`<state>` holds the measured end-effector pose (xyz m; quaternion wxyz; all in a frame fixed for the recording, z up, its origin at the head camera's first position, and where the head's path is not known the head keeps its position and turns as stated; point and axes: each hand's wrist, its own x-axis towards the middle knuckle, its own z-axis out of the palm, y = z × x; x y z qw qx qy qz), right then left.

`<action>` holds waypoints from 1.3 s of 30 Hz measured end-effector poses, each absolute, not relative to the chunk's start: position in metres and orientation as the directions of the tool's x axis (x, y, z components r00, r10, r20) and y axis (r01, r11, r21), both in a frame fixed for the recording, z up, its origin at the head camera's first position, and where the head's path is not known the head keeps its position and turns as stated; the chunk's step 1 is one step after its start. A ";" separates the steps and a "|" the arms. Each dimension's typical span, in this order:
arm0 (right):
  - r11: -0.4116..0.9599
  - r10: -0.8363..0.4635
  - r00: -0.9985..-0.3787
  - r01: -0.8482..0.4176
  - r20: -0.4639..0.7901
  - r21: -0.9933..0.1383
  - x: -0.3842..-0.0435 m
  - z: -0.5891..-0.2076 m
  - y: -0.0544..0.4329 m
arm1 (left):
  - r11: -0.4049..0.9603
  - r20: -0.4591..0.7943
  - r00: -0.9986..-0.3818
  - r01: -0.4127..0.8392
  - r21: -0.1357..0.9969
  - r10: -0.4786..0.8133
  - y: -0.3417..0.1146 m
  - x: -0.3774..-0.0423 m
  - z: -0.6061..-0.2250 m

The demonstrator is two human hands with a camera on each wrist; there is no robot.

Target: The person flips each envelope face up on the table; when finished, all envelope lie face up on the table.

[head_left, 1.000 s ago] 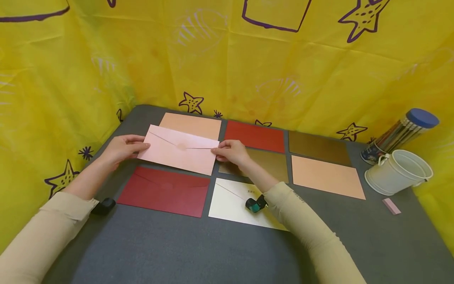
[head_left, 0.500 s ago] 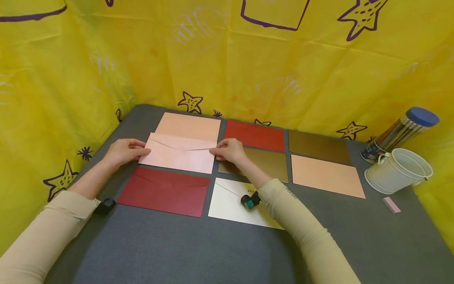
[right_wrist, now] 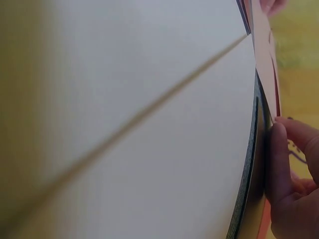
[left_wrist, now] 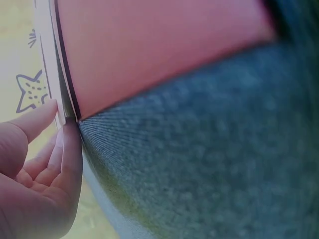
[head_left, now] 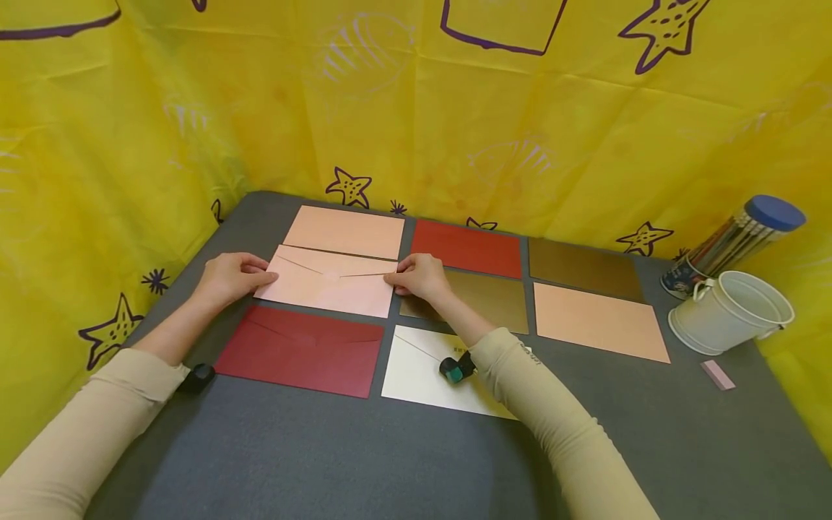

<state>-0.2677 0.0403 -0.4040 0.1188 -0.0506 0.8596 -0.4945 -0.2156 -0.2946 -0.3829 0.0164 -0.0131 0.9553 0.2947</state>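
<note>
A pale pink envelope [head_left: 325, 289], flap side up, lies between my two hands in the left column of envelopes. My left hand [head_left: 230, 280] pinches its left end between thumb and fingers. At the opposite end my right hand [head_left: 422, 278] pinches the right edge, overlapping a gold envelope [head_left: 490, 300] in the head view. Just behind the pink one is a peach envelope [head_left: 344, 231]; in front of it is a dark red envelope [head_left: 302, 350]. Both wrist views show the thumb and fingers [left_wrist: 65, 144] at the envelope's ends, with the right fingers [right_wrist: 279, 159] at its edge.
A red envelope [head_left: 466, 248], a brown envelope [head_left: 585, 269] and another peach envelope [head_left: 598, 321] lie in rows. Under my right forearm is a cream envelope [head_left: 416, 372]. At right stand a white bucket [head_left: 728, 314], a pencil tub [head_left: 734, 242] and a pink eraser [head_left: 718, 375].
The pink envelope has come down from over the peach one, flattening into the row between peach and dark red. Both hands keep their grip and have shifted only slightly.
</note>
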 end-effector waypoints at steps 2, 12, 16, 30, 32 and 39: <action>0.506 -0.206 -0.966 0.029 -0.153 -0.862 -0.268 -0.403 0.040 | 0.832 -0.013 -1.000 -0.019 0.555 -0.014 -0.293 -0.215 -0.383; 0.522 -0.227 -0.963 0.004 -0.144 -0.853 -0.264 -0.400 0.041 | 0.845 0.059 -0.998 0.012 0.534 -0.023 -0.283 -0.214 -0.384; 0.522 -0.233 -0.962 -0.003 -0.139 -0.853 -0.264 -0.401 0.041 | 0.843 0.082 -0.996 0.026 0.537 -0.021 -0.281 -0.213 -0.384; 0.457 -0.300 -0.939 0.015 -0.170 -0.890 -0.264 -0.402 0.048 | 0.857 0.103 -0.995 0.055 0.512 0.003 -0.280 -0.212 -0.386; 0.404 -0.312 -0.934 0.034 -0.173 -0.914 -0.262 -0.402 0.055 | 0.869 0.117 -0.993 0.077 0.490 0.022 -0.278 -0.212 -0.385; 0.287 -0.327 -0.937 0.029 -0.126 -0.958 -0.250 -0.396 0.088 | 0.876 0.172 -0.982 0.155 0.457 0.084 -0.255 -0.212 -0.382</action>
